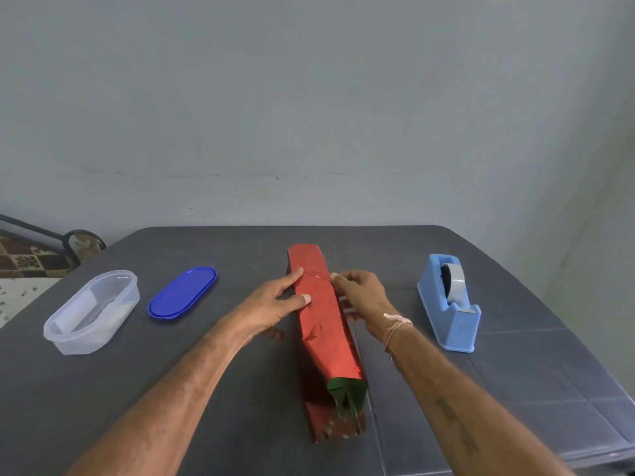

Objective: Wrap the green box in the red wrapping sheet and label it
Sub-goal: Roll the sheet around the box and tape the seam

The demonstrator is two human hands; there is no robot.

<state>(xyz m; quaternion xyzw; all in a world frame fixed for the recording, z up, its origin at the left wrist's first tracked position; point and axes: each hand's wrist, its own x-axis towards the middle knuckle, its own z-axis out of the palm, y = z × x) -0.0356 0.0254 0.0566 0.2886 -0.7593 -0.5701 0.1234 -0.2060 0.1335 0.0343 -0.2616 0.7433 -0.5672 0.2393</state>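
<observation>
forearms: two, bare, entering from the bottom edge and meeting over the middle of a dark grey table (171, 389) set against a pale wall (309, 97).

green box (347, 389): lies lengthwise at the table's centre, long axis running away from the viewer. only its near end shows, dark green flaps poking out of the wrap.

red wrapping sheet (323, 331): shiny, folded around the box along its length. near end open and crumpled, far end folded to a blunt point.

left hand (275, 304): rests on the sheet's left side, past mid-length. fingers straight, forefinger and thumb tips pressing flat on the top face.

right hand (360, 297): at the sheet's right edge, opposite the left hand. fingers curled, thumb and forefinger tips pinching the sheet's edge; whether they hold anything else, cannot tell. thread band (395, 324) on the wrist.

glossy line (318, 274): thin, crossing the top of the sheet between the two hands. tape or crease, cannot tell.

tape dispenser (453, 321): light blue, upright, right of the parcel and apart from it, with a tape roll (455, 280) seated in it.

lid (182, 293): dark blue, oval, flat on the table, left of the parcel.

tub (92, 310): clear plastic, oval, open-topped, left of the lid, near the table's left edge.
</observation>
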